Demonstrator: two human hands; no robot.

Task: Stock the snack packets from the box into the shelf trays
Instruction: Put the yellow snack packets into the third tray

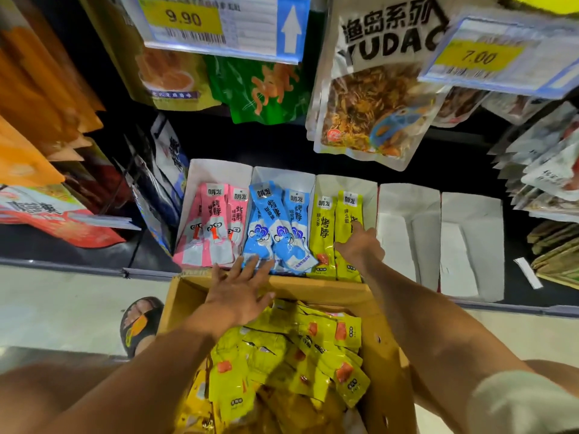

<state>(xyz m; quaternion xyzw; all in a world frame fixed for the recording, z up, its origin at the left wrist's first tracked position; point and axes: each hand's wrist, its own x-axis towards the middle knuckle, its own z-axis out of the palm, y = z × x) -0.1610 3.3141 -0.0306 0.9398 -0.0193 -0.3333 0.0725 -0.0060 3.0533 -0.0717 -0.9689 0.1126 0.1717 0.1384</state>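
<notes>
A cardboard box (380, 355) full of yellow snack packets (291, 349) sits below the shelf. Three white shelf trays hold packets: pink packets (213, 227) on the left, blue packets (275, 230) in the middle, yellow tray packets (338, 227) on the right. My left hand (239, 291) is spread flat over the box's far edge, fingertips reaching the front of the blue packets. My right hand (360, 245) lies on the yellow tray packets, its index finger stretched out onto them and the other fingers curled. Whether it grips a packet is hidden.
Two white trays (407, 233) (470, 245) stand to the right of the yellow one. Hanging snack bags (369, 114) and price tags (219, 23) crowd the space above. Stacked packets line the shelf's left and right sides. My sandalled foot (141, 324) rests on the floor left of the box.
</notes>
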